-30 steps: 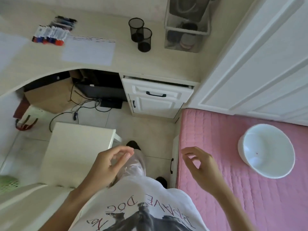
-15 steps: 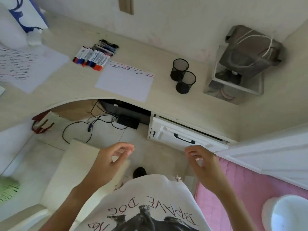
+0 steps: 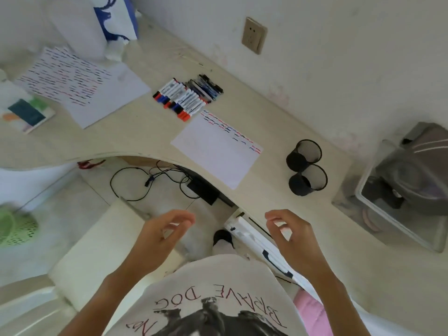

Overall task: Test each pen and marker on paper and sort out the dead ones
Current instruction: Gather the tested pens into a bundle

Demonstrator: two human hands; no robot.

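A row of white-barrelled markers with red, blue and black caps (image 3: 178,99) lies on the pale curved desk top (image 3: 135,139), slightly above and left of frame centre. Touching the row on its upper-right side is a bundle of dark blue and black pens (image 3: 206,87). Just below and right of the markers lies a white sheet of test paper (image 3: 215,151), with short red, blue and black scribbles along its upper-right edge. A second white sheet, densely covered with scribble marks (image 3: 72,81), lies in the upper left of the frame, well apart from the first.

Both hands are in the lower half of the frame, well apart from the markers and pens and off the desk top. The left hand (image 3: 160,238) is lower centre-left, fingers loosely curled, grasping nothing. The right hand (image 3: 293,241) is lower centre-right, fingers loosely curled toward the thumb, also grasping nothing. The test paper lies between the hands and the markers, higher in the frame.

Two black mesh cylindrical pen cups (image 3: 306,167) stand touching each other right of the test paper. A white printed T-shirt (image 3: 211,299) fills the bottom centre. A white drawer front with a dark handle (image 3: 266,253) shows beneath the right hand. A beige wall socket (image 3: 253,35) is at upper centre-right.
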